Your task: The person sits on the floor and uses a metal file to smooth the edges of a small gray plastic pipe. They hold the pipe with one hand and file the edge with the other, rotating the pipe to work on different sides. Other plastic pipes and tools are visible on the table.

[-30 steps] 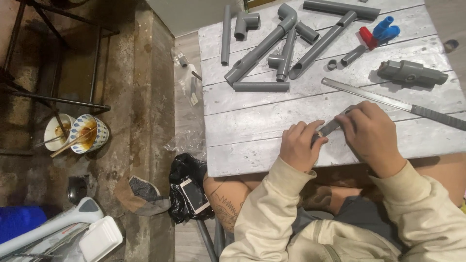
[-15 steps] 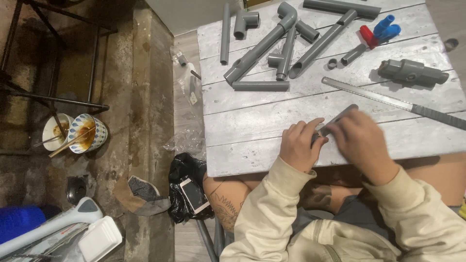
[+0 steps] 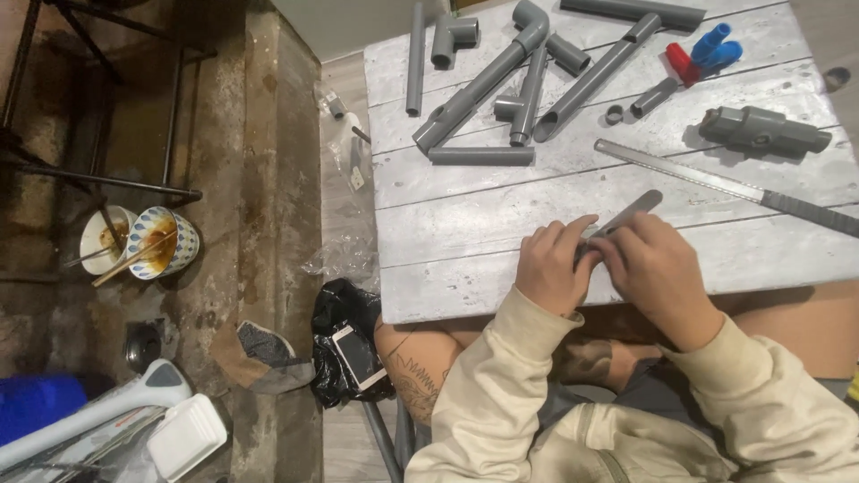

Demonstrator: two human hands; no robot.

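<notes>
My left hand (image 3: 552, 266) and my right hand (image 3: 658, 268) meet over the front of a whitewashed plank table (image 3: 465, 224). Together they grip a short grey pipe piece (image 3: 626, 213), whose free end sticks out up and to the right past my fingers. The near end of the piece is hidden between my hands. A long saw blade with a dark handle (image 3: 734, 185) lies just beyond my right hand.
Several grey pipes and elbow fittings (image 3: 501, 76) lie across the table's far half, with a grey valve body (image 3: 765, 130) and red and blue caps (image 3: 702, 52) at the right. On the floor left are two bowls (image 3: 139, 243), a phone (image 3: 356, 355) and a black bag.
The pipe piece's free end has swung up and out to the right between my hands. My hands have stayed at the same spot on the table.
</notes>
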